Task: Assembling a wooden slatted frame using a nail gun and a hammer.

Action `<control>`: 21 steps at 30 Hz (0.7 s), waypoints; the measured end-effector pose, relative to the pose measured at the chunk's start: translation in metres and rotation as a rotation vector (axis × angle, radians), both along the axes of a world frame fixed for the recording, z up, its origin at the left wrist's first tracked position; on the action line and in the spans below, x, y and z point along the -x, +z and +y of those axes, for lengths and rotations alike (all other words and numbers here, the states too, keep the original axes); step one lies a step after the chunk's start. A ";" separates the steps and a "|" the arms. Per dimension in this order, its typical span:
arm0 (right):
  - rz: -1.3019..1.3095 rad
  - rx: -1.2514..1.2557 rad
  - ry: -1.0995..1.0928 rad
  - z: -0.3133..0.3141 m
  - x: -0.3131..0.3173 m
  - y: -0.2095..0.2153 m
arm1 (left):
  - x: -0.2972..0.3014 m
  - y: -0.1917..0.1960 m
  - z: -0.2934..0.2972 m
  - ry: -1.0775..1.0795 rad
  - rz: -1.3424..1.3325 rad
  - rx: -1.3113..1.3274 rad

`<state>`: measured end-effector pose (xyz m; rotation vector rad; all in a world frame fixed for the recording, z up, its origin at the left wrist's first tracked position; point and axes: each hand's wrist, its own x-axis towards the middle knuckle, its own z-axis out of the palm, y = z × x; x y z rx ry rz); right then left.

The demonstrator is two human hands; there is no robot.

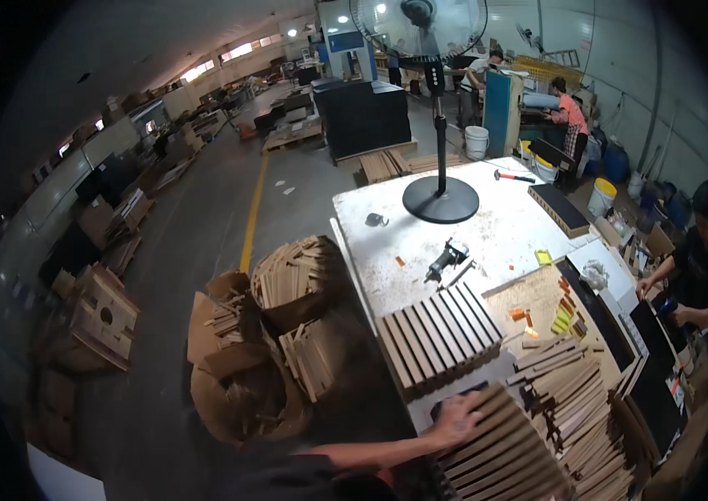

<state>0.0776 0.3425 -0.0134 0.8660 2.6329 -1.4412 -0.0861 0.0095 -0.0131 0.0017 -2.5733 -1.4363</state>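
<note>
My left hand (456, 420) reaches in from the lower edge and grips the upper left corner of a slatted wooden panel (500, 455). Its fingers bend over the slats, and both hand and panel are slightly blurred. Part of a dark thing shows beside the fingers, its kind unclear. Just beyond lies a second slatted panel (441, 334), with pale slats and dark gaps. To the right is a spread pile of thin wooden strips (583, 409). A nail gun (447, 260) rests farther up the white table (379, 271). My right hand does not show.
A standing fan (441, 199) has its round base on the table, with a red-handled hammer (514, 177) behind it. Orange and yellow-green pieces (567, 313) lie on a board. Cardboard boxes (203, 334) of wood offcuts stand left. A co-worker (700, 267) works at the right.
</note>
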 end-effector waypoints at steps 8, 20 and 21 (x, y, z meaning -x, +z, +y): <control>0.123 0.798 -0.868 -0.133 -0.079 -0.001 | 0.074 0.021 0.164 -0.910 -0.032 0.433; 0.185 0.496 -1.001 -0.179 -0.088 0.073 | 0.051 -0.065 0.215 -1.364 0.049 0.762; 0.186 0.468 -0.992 -0.178 -0.085 0.080 | 0.053 -0.086 0.224 -1.336 0.088 0.705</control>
